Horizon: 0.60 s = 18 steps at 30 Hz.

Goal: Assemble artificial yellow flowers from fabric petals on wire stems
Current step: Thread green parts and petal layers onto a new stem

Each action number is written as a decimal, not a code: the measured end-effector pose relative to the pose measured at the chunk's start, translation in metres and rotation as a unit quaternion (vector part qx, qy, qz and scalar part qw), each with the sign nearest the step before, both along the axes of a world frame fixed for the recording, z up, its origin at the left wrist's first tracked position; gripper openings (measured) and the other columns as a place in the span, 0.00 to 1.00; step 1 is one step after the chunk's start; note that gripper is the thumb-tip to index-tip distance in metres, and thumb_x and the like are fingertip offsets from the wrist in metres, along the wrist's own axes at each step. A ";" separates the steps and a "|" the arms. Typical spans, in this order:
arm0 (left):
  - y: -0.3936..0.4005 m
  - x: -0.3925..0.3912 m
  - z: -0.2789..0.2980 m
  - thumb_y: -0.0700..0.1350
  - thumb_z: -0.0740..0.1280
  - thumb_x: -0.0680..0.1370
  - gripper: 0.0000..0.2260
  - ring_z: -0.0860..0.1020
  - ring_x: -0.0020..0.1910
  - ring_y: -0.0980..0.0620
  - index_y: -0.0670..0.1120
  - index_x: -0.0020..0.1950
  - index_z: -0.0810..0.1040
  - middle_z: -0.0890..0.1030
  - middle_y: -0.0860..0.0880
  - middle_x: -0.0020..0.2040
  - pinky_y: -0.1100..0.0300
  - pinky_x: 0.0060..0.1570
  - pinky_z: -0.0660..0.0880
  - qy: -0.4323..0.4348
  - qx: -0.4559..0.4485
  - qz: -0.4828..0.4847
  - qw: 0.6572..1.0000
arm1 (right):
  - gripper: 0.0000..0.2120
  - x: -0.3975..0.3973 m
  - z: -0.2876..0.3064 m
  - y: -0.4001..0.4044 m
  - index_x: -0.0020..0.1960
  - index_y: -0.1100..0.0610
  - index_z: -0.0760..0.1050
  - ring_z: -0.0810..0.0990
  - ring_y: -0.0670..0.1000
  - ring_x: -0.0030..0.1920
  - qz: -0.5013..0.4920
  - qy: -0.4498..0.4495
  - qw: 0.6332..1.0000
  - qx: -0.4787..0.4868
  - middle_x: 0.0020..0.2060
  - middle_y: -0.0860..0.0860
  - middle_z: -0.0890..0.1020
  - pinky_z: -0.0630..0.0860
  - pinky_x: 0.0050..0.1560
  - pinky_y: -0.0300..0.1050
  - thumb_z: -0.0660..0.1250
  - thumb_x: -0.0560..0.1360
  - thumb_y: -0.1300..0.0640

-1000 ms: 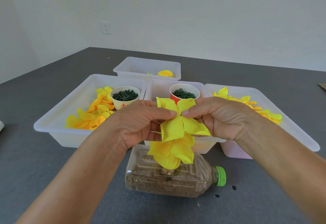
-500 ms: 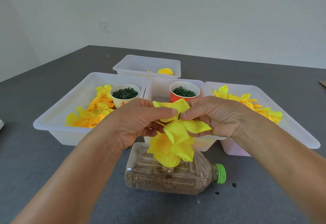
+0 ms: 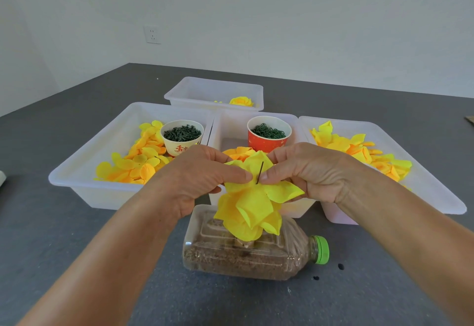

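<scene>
Left hand (image 3: pixel 202 179) and right hand (image 3: pixel 300 171) pinch petal (image 3: pixel 256 171) around wire (image 3: pixel 259 172).

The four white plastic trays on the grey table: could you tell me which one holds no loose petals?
The small far white plastic tray, behind the other three: it holds one finished yellow flower, while the others hold loose petals.

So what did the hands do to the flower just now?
The left hand and right hand pushed the top yellow petal layer down the wire stem, so its dark tip now pokes out above. Both hands still pinch that layer. The bottle, trays and cups stayed put.
</scene>
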<state>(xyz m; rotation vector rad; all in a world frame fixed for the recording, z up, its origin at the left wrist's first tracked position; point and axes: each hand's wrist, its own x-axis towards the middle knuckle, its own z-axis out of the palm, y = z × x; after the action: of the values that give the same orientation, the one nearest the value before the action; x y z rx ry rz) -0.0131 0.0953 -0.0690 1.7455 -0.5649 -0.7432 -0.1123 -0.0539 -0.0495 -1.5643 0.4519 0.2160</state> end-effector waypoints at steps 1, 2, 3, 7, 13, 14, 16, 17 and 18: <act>0.000 0.000 -0.001 0.41 0.76 0.65 0.06 0.78 0.41 0.51 0.43 0.40 0.84 0.84 0.46 0.41 0.58 0.46 0.74 -0.001 0.002 -0.001 1.000 | 0.13 0.000 -0.001 0.000 0.44 0.60 0.80 0.83 0.51 0.35 0.001 -0.004 1.000 0.006 0.37 0.54 0.84 0.81 0.40 0.45 0.69 0.59 0.66; 0.000 0.000 -0.001 0.41 0.76 0.64 0.05 0.78 0.40 0.51 0.44 0.38 0.84 0.84 0.48 0.39 0.59 0.44 0.74 -0.001 0.004 -0.001 1.000 | 0.14 0.000 -0.002 0.000 0.44 0.61 0.80 0.84 0.51 0.35 0.002 -0.007 1.000 0.013 0.37 0.54 0.85 0.81 0.40 0.45 0.69 0.58 0.65; 0.000 0.000 -0.001 0.41 0.76 0.64 0.04 0.78 0.39 0.52 0.45 0.37 0.83 0.83 0.48 0.38 0.59 0.43 0.74 -0.002 0.005 -0.001 1.000 | 0.15 -0.001 -0.003 0.000 0.44 0.61 0.80 0.84 0.52 0.36 0.003 -0.009 1.000 0.017 0.37 0.55 0.85 0.81 0.41 0.45 0.69 0.57 0.65; -0.001 0.001 -0.002 0.40 0.76 0.66 0.07 0.78 0.43 0.48 0.42 0.41 0.83 0.84 0.44 0.42 0.51 0.53 0.76 0.010 0.009 0.004 1.000 | 0.14 -0.002 -0.004 0.000 0.43 0.59 0.81 0.83 0.53 0.40 -0.005 0.002 1.000 -0.023 0.40 0.55 0.84 0.79 0.48 0.49 0.72 0.57 0.65; -0.002 0.001 -0.004 0.40 0.75 0.66 0.10 0.79 0.46 0.47 0.40 0.46 0.83 0.84 0.43 0.47 0.49 0.56 0.75 0.003 0.020 -0.004 1.000 | 0.09 -0.004 -0.004 -0.001 0.43 0.57 0.80 0.81 0.50 0.40 -0.022 0.008 0.996 -0.089 0.40 0.53 0.83 0.79 0.43 0.43 0.71 0.67 0.69; -0.002 0.001 -0.004 0.40 0.75 0.66 0.10 0.79 0.47 0.47 0.40 0.46 0.83 0.84 0.43 0.47 0.49 0.56 0.75 0.000 0.022 -0.009 1.000 | 0.09 -0.004 -0.004 0.000 0.43 0.57 0.80 0.81 0.50 0.40 -0.022 0.010 0.995 -0.095 0.41 0.53 0.83 0.78 0.43 0.43 0.71 0.67 0.69; -0.001 0.000 -0.005 0.40 0.75 0.66 0.10 0.80 0.49 0.44 0.39 0.46 0.83 0.84 0.42 0.47 0.48 0.58 0.74 -0.006 0.028 -0.013 1.000 | 0.09 -0.004 -0.005 0.001 0.45 0.58 0.79 0.81 0.49 0.40 -0.025 0.014 0.994 -0.106 0.42 0.53 0.83 0.78 0.43 0.42 0.71 0.67 0.68; -0.001 0.000 -0.006 0.40 0.75 0.66 0.10 0.80 0.51 0.43 0.39 0.46 0.83 0.84 0.42 0.47 0.46 0.59 0.75 -0.008 0.030 -0.012 0.999 | 0.09 -0.004 -0.006 0.002 0.46 0.59 0.79 0.81 0.49 0.39 -0.025 0.016 0.994 -0.109 0.41 0.53 0.83 0.78 0.41 0.42 0.72 0.67 0.68; 0.000 0.000 -0.007 0.40 0.75 0.66 0.11 0.80 0.53 0.42 0.38 0.46 0.83 0.84 0.42 0.47 0.44 0.59 0.74 -0.009 0.031 -0.009 0.999 | 0.09 -0.004 -0.006 0.002 0.46 0.59 0.79 0.81 0.48 0.38 -0.025 0.017 0.994 -0.110 0.40 0.53 0.83 0.77 0.40 0.41 0.72 0.67 0.68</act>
<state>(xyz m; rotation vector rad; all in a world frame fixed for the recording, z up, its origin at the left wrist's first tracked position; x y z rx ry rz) -0.0133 0.0950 -0.0756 1.8076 -0.5759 -0.7656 -0.1167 -0.0520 -0.0553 -1.7642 0.5545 0.1583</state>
